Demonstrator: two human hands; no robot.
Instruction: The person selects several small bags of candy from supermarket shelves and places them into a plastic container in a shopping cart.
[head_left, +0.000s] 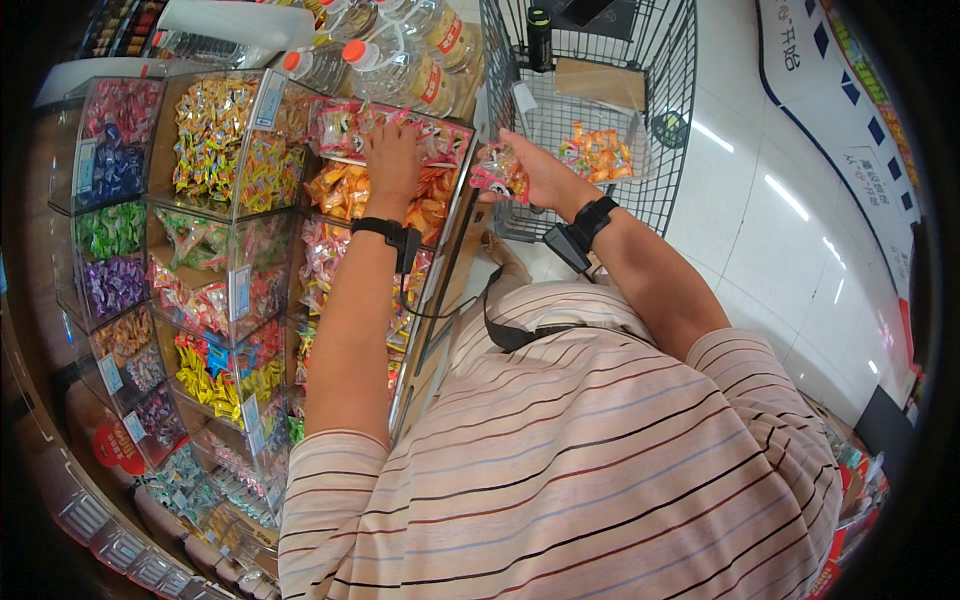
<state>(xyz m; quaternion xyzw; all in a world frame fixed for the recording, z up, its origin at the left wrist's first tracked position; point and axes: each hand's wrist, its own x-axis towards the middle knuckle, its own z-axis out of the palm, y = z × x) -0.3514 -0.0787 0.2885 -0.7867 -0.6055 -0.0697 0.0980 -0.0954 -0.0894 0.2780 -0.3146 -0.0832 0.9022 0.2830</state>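
My left hand (394, 154) reaches over a display bin, its fingers down on pink-and-clear wrapped packets (337, 129). The fingertips are partly lost among the wrappers, so whether they grip one is unclear. Over the near side of the shopping cart (679, 97), my right hand (546, 171) holds several similar pink-and-clear packets (501, 171). Orange-wrapped snacks (337, 187) fill the compartment just below my left hand. Inside the cart, a clear plastic tray (643, 154) contains loose orange-wrapped pieces (606, 154). Both wrists wear black straps with a small device.
Clear tiered candy bins (232, 202) stand along the left, full of colourful wrapped sweets. Large water bottles (405, 75) with red caps are behind them. A black bottle (538, 37) and brown cardboard (600, 82) are in the cart. White floor tiles (727, 195) extend to the right.
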